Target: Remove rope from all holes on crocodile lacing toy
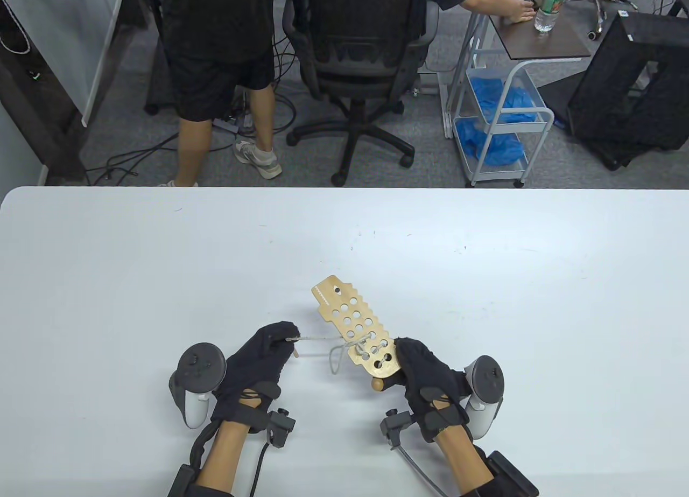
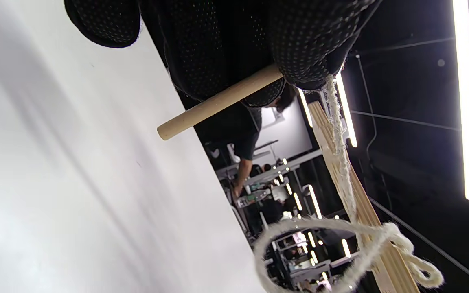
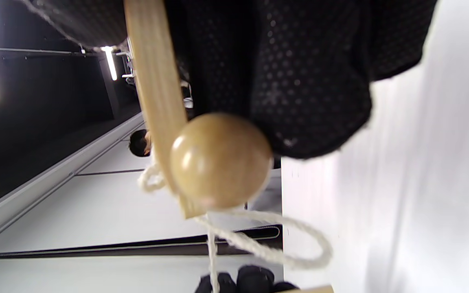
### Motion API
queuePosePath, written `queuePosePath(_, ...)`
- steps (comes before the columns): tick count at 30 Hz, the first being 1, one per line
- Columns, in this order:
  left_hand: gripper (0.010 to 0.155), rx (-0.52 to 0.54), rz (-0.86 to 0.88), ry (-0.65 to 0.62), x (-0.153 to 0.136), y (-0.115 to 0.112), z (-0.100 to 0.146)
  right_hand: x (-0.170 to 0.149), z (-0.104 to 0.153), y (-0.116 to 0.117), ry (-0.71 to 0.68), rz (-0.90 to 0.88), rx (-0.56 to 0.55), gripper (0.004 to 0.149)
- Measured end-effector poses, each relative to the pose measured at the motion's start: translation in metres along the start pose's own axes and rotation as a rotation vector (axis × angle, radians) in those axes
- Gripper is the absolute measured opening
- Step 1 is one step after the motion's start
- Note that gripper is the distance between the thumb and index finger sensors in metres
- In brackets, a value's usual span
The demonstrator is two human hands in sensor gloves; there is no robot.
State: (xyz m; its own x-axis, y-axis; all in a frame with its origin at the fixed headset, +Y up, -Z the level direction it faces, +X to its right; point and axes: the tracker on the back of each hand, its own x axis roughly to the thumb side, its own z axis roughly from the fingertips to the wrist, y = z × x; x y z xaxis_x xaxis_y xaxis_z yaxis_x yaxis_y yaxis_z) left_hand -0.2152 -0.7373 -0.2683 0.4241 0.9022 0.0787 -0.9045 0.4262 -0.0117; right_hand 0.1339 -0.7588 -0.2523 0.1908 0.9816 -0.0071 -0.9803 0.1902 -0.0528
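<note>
My right hand [image 1: 422,368] grips the near end of the crocodile board [image 1: 355,324], low and just right of centre in the table view; my glove covers that end, so I cannot tell how many holes lie under it. The board is flat pale plywood with a toothed edge and rows of round holes, tilted up off the white table [image 1: 161,260] toward the upper left. A smooth wooden ball [image 3: 221,160] sits just below my right fingers, filling the middle of the right wrist view, slightly blurred.

My left hand [image 1: 258,357], low and left of centre, pinches the small wooden peg [image 2: 218,102] at the rope's end, a plain round dowel poking out from under dotted black fabric. The rope [image 1: 323,342] is cream, twisted and a little frayed; it runs taut from the peg to the board and hangs in a loose loop beside it. It is threaded only through the holes nearest my right hand, though I cannot make out exactly which.
</note>
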Motion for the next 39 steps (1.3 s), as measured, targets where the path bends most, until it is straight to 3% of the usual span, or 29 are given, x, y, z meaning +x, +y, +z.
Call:
queuePosePath(17, 0.045, 0.126, -0.077, -0.013, 0.002, 0.019, -0.001, 0.002, -0.003, -0.032, 0.025, -0.11, -0.163, 0.049)
queuePosePath(39, 0.043, 0.265, -0.016, 0.119, -0.025, 0.049, -0.005, 0.004, -0.004, -0.038, 0.038, -0.095, -0.219, 0.049)
